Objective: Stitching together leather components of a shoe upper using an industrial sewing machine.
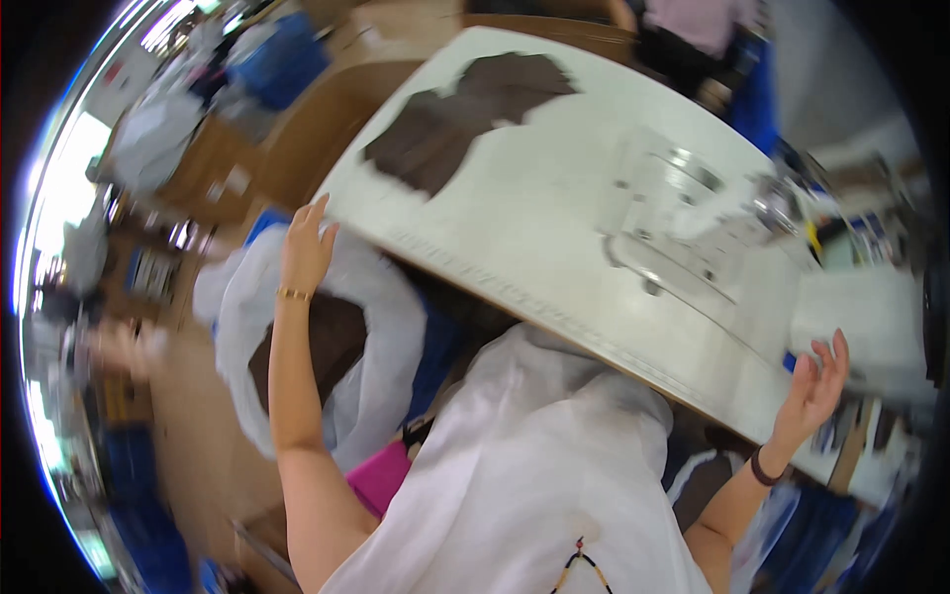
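Observation:
My left hand (308, 249) is at the table's left front corner, fingers stretched out and nothing in them. Out past the right end of the white sewing table (495, 213), my right hand (814, 388) is raised with its fingers apart, also holding nothing. Dark brown cut fabric pieces (435, 139) lie flat at the far left of the tabletop, away from both hands. Toward the right stands a white sewing machine (683, 223), slightly blurred. Below my left forearm is a white-lined bag or bin (242, 342) with dark brown material (336, 346) inside.
Cardboard boxes (332, 109) and blue and white bags (277, 64) fill the far left. Another person (698, 40) is beyond the table at the far right. A cluttered side shelf (861, 238) borders the right end. Something bright pink (381, 477) is beside my lap.

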Tool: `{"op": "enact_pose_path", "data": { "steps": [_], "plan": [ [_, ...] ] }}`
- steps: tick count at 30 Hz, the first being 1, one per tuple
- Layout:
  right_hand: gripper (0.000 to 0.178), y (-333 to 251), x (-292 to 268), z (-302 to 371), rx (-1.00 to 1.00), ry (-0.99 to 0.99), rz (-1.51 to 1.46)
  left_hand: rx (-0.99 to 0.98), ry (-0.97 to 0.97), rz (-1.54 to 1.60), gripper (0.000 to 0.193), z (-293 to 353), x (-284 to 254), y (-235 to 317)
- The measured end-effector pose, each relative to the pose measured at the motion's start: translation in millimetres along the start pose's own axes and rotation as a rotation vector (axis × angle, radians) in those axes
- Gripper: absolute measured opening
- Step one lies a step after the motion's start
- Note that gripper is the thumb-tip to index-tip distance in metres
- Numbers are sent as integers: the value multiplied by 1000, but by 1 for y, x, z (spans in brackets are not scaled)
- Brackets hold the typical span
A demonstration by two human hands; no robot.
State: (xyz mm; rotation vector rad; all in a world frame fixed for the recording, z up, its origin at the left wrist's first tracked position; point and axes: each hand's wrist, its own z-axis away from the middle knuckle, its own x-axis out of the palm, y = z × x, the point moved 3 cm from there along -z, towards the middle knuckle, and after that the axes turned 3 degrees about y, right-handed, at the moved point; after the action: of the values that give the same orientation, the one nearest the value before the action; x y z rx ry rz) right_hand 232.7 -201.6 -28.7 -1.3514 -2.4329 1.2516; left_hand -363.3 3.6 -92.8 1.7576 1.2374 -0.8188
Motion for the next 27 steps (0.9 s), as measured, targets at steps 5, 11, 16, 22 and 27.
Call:
{"op": "enact_pose_path", "data": {
  "steps": [5, 11, 16, 22, 27],
  "plan": [
    [14, 42, -146, 33, 45, 322, 818, 450, -158, 442, 30, -35, 17, 181],
    [31, 70, -302, 193, 579, 538, 1236, 912, -506, 663, 25, -14, 24, 307],
    [32, 94, -298, 302, 979, 210, 929, 1123, -664, 654, 20, -3, 27, 348],
    [39, 111, -249, 332, 816, 292, 939, 1152, -772, 695, 20, 2, 25, 366],
    [25, 58, -247, 277, 892, 226, 857, 1101, -802, 722, 19, 9, 30, 376]
  ]
}}
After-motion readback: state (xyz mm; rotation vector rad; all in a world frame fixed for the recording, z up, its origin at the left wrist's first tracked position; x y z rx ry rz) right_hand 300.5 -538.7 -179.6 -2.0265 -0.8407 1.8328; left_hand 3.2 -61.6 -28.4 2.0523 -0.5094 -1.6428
